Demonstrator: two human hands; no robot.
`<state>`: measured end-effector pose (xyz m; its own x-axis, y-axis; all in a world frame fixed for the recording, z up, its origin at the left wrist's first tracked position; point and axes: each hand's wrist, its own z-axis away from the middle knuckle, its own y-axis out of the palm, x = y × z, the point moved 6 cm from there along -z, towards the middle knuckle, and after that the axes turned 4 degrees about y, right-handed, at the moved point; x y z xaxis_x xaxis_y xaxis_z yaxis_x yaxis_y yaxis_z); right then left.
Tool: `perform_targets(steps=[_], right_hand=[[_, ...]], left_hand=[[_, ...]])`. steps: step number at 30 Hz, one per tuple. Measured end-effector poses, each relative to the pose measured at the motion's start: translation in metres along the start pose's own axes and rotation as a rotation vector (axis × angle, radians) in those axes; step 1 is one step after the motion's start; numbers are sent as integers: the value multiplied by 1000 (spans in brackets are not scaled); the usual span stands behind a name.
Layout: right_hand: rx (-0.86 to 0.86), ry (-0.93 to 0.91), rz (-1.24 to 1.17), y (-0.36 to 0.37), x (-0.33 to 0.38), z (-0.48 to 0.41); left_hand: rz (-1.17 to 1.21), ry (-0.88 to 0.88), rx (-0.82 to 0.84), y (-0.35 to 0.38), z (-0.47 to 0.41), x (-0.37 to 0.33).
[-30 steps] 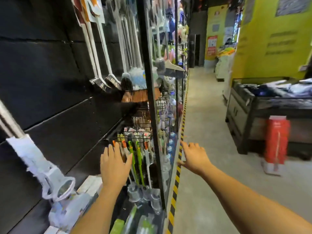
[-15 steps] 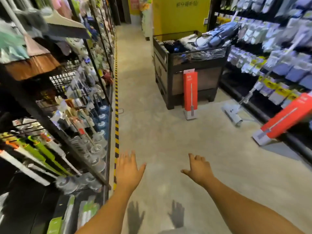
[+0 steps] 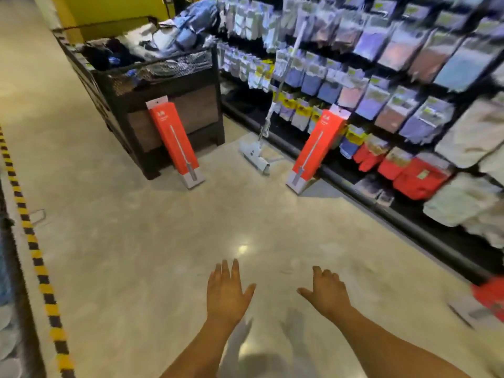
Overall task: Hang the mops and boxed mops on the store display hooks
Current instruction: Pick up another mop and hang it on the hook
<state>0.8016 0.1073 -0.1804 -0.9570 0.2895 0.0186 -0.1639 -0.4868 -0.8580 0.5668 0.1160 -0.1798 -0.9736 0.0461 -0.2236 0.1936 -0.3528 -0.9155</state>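
Well ahead of my left hand (image 3: pixel 225 293) and right hand (image 3: pixel 327 294) is the stuff I need to hang, none of it within touch. Both hands are spread and relaxed over the floor, gripping nothing.

Ahead of my left fingers a boxed mop (image 3: pixel 176 143) leans on the black bin (image 3: pixel 131 105). Ahead of my right fingers a second boxed mop (image 3: pixel 316 148) leans on the shelf of packets (image 3: pixel 409 77). The loose mop (image 3: pixel 256 154) is between them, head on the floor and pole propped against the packets. A blurry red box (image 3: pixel 491 296) sits just right of my right hand.

My worry is that everything's only leaning, so a sloppy grab could send a box sliding. Yanking the loose mop's pole could also snag packets off their hooks.

Writing-wise, there's small white print near the top of each red box and yellow tags on the packets. None of it is readable.
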Motion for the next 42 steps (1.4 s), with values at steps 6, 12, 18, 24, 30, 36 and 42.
perform_targets(steps=[6, 12, 18, 24, 30, 36, 42], right_hand=[[38, 44, 49, 2, 17, -53], [87, 30, 61, -25, 58, -142], [79, 127, 14, -115, 95, -265], [-16, 95, -126, -194, 147, -368], [61, 144, -206, -212, 118, -438], [110, 304, -247, -267, 31, -547], [-6, 276, -416, -367, -26, -656]], left_hand=[[-59, 57, 141, 13, -64, 4], [-89, 66, 203, -8, -165, 31], [-132, 150, 143, -75, -320, 37], [-194, 94, 114, -145, -460, 36], [-211, 183, 176, -139, -542, -46], [-249, 165, 192, -152, -638, -106], [-221, -26, 168, -214, -762, -179]])
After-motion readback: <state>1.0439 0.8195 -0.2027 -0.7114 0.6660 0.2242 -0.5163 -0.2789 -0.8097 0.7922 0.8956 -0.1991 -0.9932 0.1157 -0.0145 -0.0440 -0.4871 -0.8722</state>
